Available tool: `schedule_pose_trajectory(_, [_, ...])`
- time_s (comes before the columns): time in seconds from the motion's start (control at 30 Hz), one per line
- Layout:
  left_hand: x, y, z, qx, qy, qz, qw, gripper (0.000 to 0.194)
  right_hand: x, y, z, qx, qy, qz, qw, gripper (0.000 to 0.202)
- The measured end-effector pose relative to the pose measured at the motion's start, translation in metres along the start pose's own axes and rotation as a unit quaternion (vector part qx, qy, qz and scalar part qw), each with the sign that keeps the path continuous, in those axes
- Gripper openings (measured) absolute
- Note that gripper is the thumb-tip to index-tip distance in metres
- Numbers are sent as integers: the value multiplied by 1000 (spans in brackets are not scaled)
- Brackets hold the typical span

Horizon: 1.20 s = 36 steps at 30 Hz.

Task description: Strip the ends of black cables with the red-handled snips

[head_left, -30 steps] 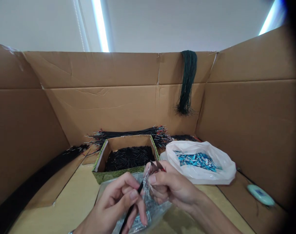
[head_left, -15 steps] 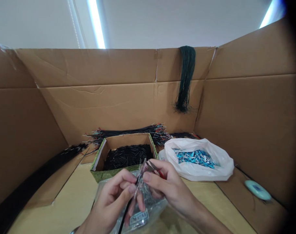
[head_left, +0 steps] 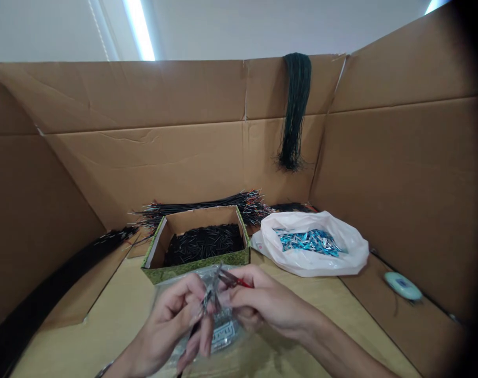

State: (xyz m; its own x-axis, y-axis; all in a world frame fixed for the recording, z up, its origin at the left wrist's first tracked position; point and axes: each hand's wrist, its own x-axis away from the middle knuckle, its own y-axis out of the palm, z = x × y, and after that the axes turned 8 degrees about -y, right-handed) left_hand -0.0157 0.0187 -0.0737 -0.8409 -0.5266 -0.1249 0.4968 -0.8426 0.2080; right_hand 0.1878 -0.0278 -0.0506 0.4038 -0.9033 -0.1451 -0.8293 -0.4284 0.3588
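Pinched a black cord (head_left: 194, 328) and a blurred silvery piece (head_left: 212, 295) in the left hand (head_left: 176, 315). Gripped red-handled scissors (head_left: 242, 283) in the right hand (head_left: 266, 299), over a clear bag (head_left: 226, 338) near the green box (head_left: 171, 271).

Pale yellow tabletop (head_left: 113, 310) between a left cardboard sheet (head_left: 77, 299) and a right cardboard sheet (head_left: 372, 294).
Toward the middle sits an open green-patterned box (head_left: 176, 271), with a clear plastic bag (head_left: 225, 340) lying in front, nearer the viewer. To the box's right is a white plastic bag (head_left: 309, 268), its mouth open upward. A long black bundle (head_left: 45, 294) rests on the left sheet; a mint-green oval object (head_left: 403, 286) is at the right sheet's outer edge. Behind the box lies a bundle of black wires (head_left: 199, 203), its underside hidden.
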Motion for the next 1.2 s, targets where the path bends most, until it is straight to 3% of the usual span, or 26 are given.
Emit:
schedule_pose_trajectory(0.1, [-2, 1, 7, -84, -34, 120, 989, 21, 13, -3, -4, 219, -65, 110, 967, 17])
schedule_pose_trajectory(0.2, [-2, 5, 11, -164, -81, 186, 965, 24, 32, -11, -13, 376, -73, 158, 910, 23])
schedule_pose_trajectory(0.33, [-3, 7, 3, -237, -121, 207, 941, 27, 48, -19, -20, 484, -64, 158, 859, 27])
schedule_pose_trajectory(0.53, [-4, 4, -4, -312, -150, 199, 917, 28, 47, -12, -17, 588, -18, 133, 798, 28])
schedule_pose_trajectory(0.8, [-3, 4, -1, -390, -161, 179, 889, 26, 45, -8, -15, 608, 16, 116, 785, 25])
schedule_pose_trajectory(1.0, [-4, 5, -5, -389, -166, 160, 892, 26, 35, -5, -14, 610, 22, 97, 786, 22])
schedule_pose_trajectory(1.2, [-7, 4, -4, -391, -179, 130, 894, 28, 34, -5, -6, 646, 8, 83, 759, 20])
